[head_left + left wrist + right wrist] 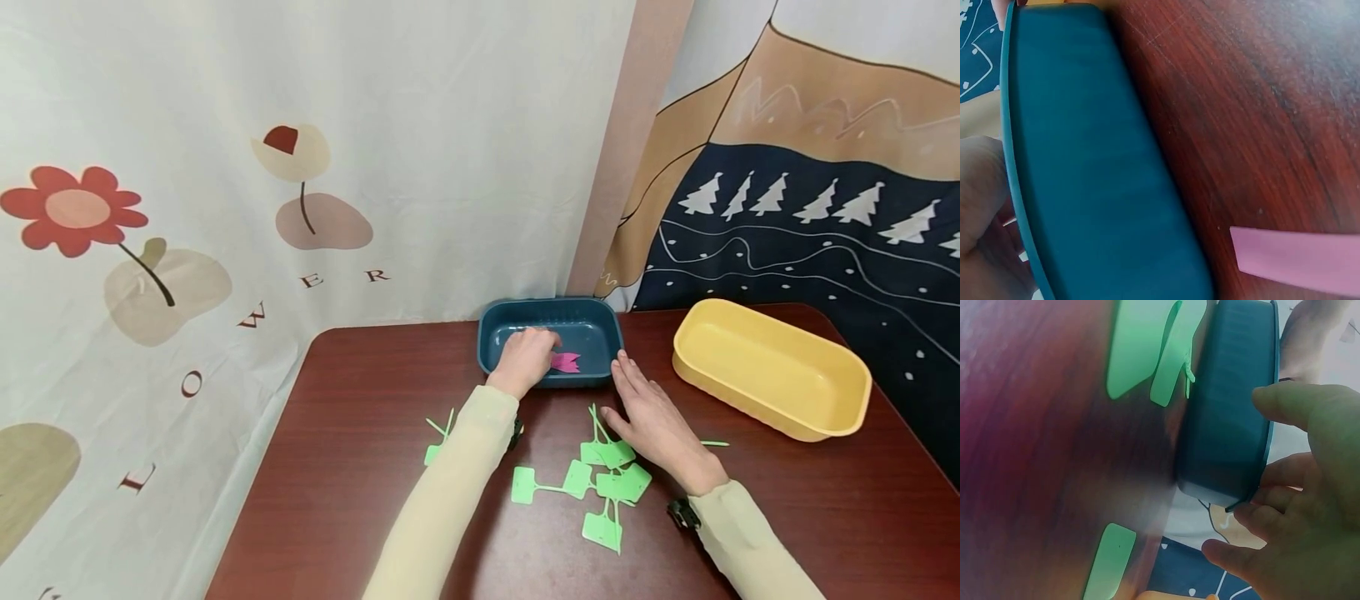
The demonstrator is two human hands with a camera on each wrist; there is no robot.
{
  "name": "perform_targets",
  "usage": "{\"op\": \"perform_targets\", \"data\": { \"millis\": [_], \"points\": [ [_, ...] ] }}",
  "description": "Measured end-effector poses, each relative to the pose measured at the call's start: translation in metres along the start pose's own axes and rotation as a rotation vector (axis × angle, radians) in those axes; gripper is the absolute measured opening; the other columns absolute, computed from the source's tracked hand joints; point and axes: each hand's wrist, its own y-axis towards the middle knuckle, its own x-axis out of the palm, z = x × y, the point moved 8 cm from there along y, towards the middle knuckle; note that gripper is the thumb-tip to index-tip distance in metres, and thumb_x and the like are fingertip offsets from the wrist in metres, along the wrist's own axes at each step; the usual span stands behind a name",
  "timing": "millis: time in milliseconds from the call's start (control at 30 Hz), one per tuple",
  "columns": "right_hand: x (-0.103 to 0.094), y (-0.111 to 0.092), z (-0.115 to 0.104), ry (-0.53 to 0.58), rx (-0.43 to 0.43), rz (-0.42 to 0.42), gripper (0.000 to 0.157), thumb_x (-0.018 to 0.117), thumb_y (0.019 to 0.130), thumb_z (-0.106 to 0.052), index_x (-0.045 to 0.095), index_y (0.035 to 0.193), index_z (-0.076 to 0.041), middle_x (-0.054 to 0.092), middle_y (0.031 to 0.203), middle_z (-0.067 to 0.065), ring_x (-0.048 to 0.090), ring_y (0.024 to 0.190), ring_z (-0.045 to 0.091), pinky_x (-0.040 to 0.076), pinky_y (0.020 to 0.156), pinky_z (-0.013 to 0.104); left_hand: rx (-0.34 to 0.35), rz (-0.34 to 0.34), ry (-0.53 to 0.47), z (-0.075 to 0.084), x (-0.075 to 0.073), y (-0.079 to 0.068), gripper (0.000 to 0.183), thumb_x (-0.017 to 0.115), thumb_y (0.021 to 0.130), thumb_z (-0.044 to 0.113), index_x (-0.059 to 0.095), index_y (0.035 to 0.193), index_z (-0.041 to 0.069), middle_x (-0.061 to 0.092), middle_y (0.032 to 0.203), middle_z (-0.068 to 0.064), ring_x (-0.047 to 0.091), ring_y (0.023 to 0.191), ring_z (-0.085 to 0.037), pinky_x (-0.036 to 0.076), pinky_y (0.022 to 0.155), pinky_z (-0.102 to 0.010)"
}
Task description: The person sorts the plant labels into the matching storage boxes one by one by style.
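Observation:
My left hand (527,358) reaches over the near rim of a dark blue plastic tub (600,312), fingers bent down inside it. Bright pink flat pieces (566,362) show in the tub just right of those fingers; whether the fingers pinch them is hidden. In the left wrist view, the hand (982,212) is partly behind the tub wall. My right hand (656,421) has its fingers extended at the tub's near right corner. Below it lie several light green plastic tags (600,529) with thin tails, partly overlapping. The right wrist view shows the fingers (1285,403) spread at the tub rim.
A yellow tub (772,367) stands at the right rear of the brown table (360,433). Another green tag (432,455) is partly behind the left forearm. A pink strip (1297,259) lies on the table in the left wrist view. A printed curtain (450,167) hangs behind.

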Motion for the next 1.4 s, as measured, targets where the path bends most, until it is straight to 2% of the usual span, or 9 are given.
{"op": "perform_targets", "data": {
  "millis": [100, 233, 400, 500, 667, 867, 1133, 1233, 1400],
  "points": [
    [0.000, 0.000, 0.000, -0.001, -0.005, 0.006, 0.078, 0.069, 0.100, -0.028, 0.029, 0.157, 0.010, 0.017, 0.168, 0.026, 0.021, 0.154, 0.045, 0.028, 0.115, 0.067, 0.006, 0.055, 0.018, -0.001, -0.008, -0.004, 0.023, 0.069, 0.100, 0.015, 0.078, 0.121, 0.016, 0.074, 0.117, -0.002, 0.070, 0.105, -0.018, 0.055, 0.093, -0.038],
    [0.000, 0.000, -0.001, 0.000, -0.014, 0.013, 0.078, 0.069, 0.100, -0.027, 0.030, 0.156, 0.011, 0.018, 0.168, 0.026, 0.022, 0.153, 0.046, 0.028, 0.115, 0.067, 0.022, 0.163, -0.007, -0.002, -0.023, -0.014, 0.022, 0.072, 0.098, 0.018, 0.078, 0.119, 0.016, 0.072, 0.121, -0.002, 0.068, 0.109, -0.020, 0.054, 0.093, -0.040],
    [0.001, 0.001, -0.001, 0.004, -0.009, 0.009, 0.077, 0.068, 0.101, -0.027, 0.030, 0.156, 0.011, 0.018, 0.168, 0.026, 0.021, 0.153, 0.046, 0.028, 0.115, 0.067, 0.099, 0.292, -0.053, 0.004, -0.042, -0.030, 0.019, 0.072, 0.099, 0.016, 0.077, 0.117, 0.015, 0.071, 0.120, -0.001, 0.067, 0.108, -0.020, 0.054, 0.087, -0.039],
    [0.000, 0.001, 0.000, 0.002, -0.006, 0.008, 0.077, 0.068, 0.101, -0.027, 0.031, 0.156, 0.011, 0.019, 0.168, 0.026, 0.021, 0.153, 0.046, 0.029, 0.114, 0.068, 0.136, 0.357, -0.077, 0.010, -0.055, -0.040, 0.020, 0.073, 0.098, 0.016, 0.076, 0.118, 0.015, 0.071, 0.120, -0.001, 0.066, 0.109, -0.020, 0.053, 0.089, -0.039],
    [0.001, 0.001, 0.000, 0.000, -0.005, 0.005, 0.078, 0.069, 0.100, -0.027, 0.030, 0.157, 0.010, 0.018, 0.168, 0.026, 0.021, 0.153, 0.046, 0.028, 0.114, 0.068, 0.142, 0.424, -0.130, 0.012, -0.068, -0.058, 0.028, 0.073, 0.099, 0.027, 0.074, 0.123, 0.014, 0.069, 0.127, -0.002, 0.063, 0.117, -0.020, 0.050, 0.097, -0.041],
    [0.002, 0.001, 0.001, -0.001, 0.005, 0.002, 0.078, 0.069, 0.101, -0.027, 0.029, 0.157, 0.010, 0.018, 0.168, 0.026, 0.021, 0.153, 0.046, 0.027, 0.115, 0.068, 0.143, 0.472, -0.166, 0.007, -0.067, -0.084, 0.036, 0.071, 0.099, 0.035, 0.072, 0.127, 0.012, 0.067, 0.134, -0.004, 0.060, 0.125, -0.023, 0.047, 0.104, -0.044],
    [0.003, 0.001, -0.001, 0.001, -0.001, 0.003, 0.078, 0.068, 0.101, -0.028, 0.029, 0.157, 0.010, 0.017, 0.168, 0.026, 0.021, 0.154, 0.046, 0.027, 0.115, 0.067, 0.222, 0.521, -0.148, 0.002, -0.062, -0.119, 0.038, 0.073, 0.097, 0.033, 0.071, 0.125, 0.007, 0.061, 0.142, -0.009, 0.052, 0.135, -0.029, 0.044, 0.107, -0.049],
    [0.003, 0.000, 0.000, 0.001, 0.002, 0.006, 0.079, 0.069, 0.100, -0.028, 0.029, 0.157, 0.010, 0.016, 0.169, 0.025, 0.020, 0.154, 0.045, 0.027, 0.116, 0.067, 0.280, 0.500, -0.133, 0.001, -0.061, -0.127, 0.040, 0.077, 0.094, 0.032, 0.072, 0.124, 0.006, 0.061, 0.142, -0.010, 0.051, 0.137, -0.030, 0.045, 0.107, -0.049],
    [0.002, 0.000, -0.001, 0.001, 0.000, 0.004, 0.079, 0.069, 0.100, -0.028, 0.028, 0.157, 0.010, 0.016, 0.169, 0.024, 0.020, 0.154, 0.046, 0.027, 0.116, 0.067, 0.368, 0.420, -0.080, 0.000, -0.054, -0.138, 0.043, 0.078, 0.094, 0.034, 0.071, 0.127, 0.007, 0.061, 0.142, -0.013, 0.051, 0.138, -0.030, 0.044, 0.109, -0.048]
  ]
}}
